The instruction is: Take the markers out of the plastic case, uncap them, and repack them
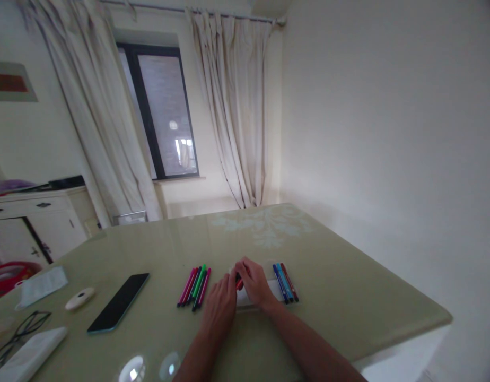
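Note:
My left hand (221,300) and my right hand (253,281) meet over the left part of a flat, pale pen pouch (274,289). A red felt-tip pen (239,285) with dark parts shows between them, pinched under my right fingers. My left hand's fingers are bent and close together at the pouch's left side; what they grip is hidden. At the pouch's right end lie three felt-tip pens (285,282), dark blue, light blue and dark red, side by side. Left of my left hand, several pink, green and dark felt-tip pens (194,286) lie in a loose bunch.
On the table (332,281) to the left lie a phone (118,303), a white oval object (80,298), a face mask (44,286), glasses (24,329) and a white block-like object (34,353). A wall (388,132) runs along the right side.

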### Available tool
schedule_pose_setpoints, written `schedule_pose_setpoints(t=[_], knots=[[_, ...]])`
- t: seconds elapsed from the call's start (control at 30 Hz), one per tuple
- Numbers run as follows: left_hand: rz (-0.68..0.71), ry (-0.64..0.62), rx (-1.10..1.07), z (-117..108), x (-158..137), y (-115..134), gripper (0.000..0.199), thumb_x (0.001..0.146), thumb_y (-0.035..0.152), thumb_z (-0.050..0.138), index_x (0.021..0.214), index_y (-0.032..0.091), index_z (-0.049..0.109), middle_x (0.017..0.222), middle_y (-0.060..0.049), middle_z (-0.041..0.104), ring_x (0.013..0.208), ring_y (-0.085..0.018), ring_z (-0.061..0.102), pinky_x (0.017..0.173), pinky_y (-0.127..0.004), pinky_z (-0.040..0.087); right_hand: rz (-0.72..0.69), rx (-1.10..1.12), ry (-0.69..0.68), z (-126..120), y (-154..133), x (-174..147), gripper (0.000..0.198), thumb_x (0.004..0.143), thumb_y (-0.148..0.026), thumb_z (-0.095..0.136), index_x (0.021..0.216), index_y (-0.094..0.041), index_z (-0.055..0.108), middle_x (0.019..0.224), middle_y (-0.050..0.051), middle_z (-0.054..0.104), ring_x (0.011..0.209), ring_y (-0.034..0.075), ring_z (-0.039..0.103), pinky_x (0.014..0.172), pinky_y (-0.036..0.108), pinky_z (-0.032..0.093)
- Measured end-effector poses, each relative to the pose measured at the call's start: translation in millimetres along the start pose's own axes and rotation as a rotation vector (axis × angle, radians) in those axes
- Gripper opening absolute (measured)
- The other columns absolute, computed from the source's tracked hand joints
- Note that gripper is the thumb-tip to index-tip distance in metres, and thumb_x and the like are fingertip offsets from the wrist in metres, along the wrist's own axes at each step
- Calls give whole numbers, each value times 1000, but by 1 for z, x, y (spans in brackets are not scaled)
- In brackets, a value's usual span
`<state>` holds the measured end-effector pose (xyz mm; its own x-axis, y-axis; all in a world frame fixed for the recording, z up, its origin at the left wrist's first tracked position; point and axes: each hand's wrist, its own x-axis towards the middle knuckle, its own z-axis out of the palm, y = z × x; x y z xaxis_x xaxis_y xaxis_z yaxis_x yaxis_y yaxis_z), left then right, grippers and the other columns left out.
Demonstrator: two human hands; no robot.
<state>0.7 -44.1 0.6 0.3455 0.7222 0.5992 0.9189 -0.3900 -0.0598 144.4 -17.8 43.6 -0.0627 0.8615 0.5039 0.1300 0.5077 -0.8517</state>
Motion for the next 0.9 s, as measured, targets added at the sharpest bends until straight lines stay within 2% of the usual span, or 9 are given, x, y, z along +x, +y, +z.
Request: schedule_pose_setpoints(t=[0.1,0.2,0.27,0.33,0.5,0.6,0.7,0.83,0.9], knots=[[-222,-23,-39,-6,0,-24,56,93,0,34,145,16,47,125,-13,68,109,-22,69,88,-31,56,48,-81,199,-35,10,14,48,102,-61,35,93,-25,65,85,9,71,70,24,66,56,33,49],[-492,1,-19,-16,-5,-58,47,100,14,36,147,11,44,123,-19,67,101,-30,72,80,-41,59,110,-563,349,-77,23,26,48,104,-52,35,83,-21,66,83,10,73,78,24,66,69,32,47],[-687,-28,65,-21,-10,-78,46,101,18,35,144,12,47,120,-20,68,99,-33,73,78,-45,59,209,-870,278,-96,30,28,48,105,-43,35,81,-20,69,85,11,74,82,23,67,72,31,44],[-725,-55,108,-23,-17,-92,41,102,24,36,134,9,57,111,-22,70,100,-38,72,79,-50,58,278,-1067,147,-103,36,26,47,106,-40,38,80,-19,72,87,13,75,85,24,67,72,31,42],[-727,-88,142,-26,-21,-94,37,101,32,43,112,10,70,104,-20,73,99,-38,70,82,-51,57,280,-1171,30,-96,36,19,38,103,-37,48,86,-19,77,93,14,76,93,26,67,76,32,42],[-665,-68,115,-29,-12,-79,40,102,30,38,113,9,70,110,-20,73,102,-38,69,85,-53,56,268,-1201,8,-92,33,19,39,104,-36,45,90,-18,77,95,15,76,96,27,67,77,32,42],[-481,-38,29,-30,-1,-47,41,104,34,37,128,16,65,134,-14,67,124,-33,60,106,-53,47,251,-1216,-21,-89,32,20,37,104,-34,46,93,-17,77,96,15,75,97,27,67,78,32,42],[116,-184,-388,-29,5,7,45,98,45,55,139,28,58,140,-7,65,128,-26,59,111,-44,45,219,-1214,-60,-86,34,21,27,100,-28,52,96,-16,75,100,16,74,99,27,66,81,32,41],[217,-285,-468,-29,4,24,55,94,47,62,145,29,53,143,-6,63,129,-26,59,112,-46,45,199,-1196,-76,-85,35,21,24,99,-29,55,94,-16,75,99,15,74,97,26,66,81,32,41]])
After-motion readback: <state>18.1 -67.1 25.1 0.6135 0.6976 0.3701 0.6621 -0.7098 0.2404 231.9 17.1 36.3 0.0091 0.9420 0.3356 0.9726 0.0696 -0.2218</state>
